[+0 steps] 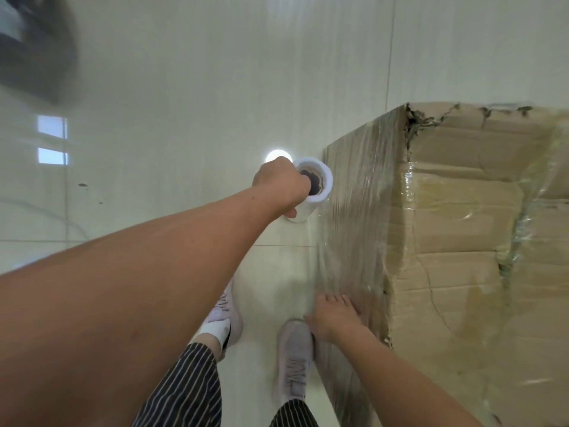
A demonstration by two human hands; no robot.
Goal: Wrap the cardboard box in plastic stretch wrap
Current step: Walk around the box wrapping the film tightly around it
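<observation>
A large cardboard box (pixel 462 229) fills the right side, its top torn at the far edge. Clear stretch wrap (pixel 354 211) covers its left face and part of the top. My left hand (pixel 281 183) reaches forward and grips the white roll of stretch wrap (pixel 318 180) at its top end, fingers in the dark core, the roll upright beside the box's far left corner. Film runs from the roll onto the box face. My right hand (pixel 331 315) presses flat against the wrapped left face low down, fingers spread.
Glossy pale floor tiles (pixel 184 118) stretch left and ahead, with a bright lamp reflection near the roll. My feet in light sneakers (pixel 294 359) stand close to the box's left face. A dark blurred object (pixel 34 47) sits at the top left.
</observation>
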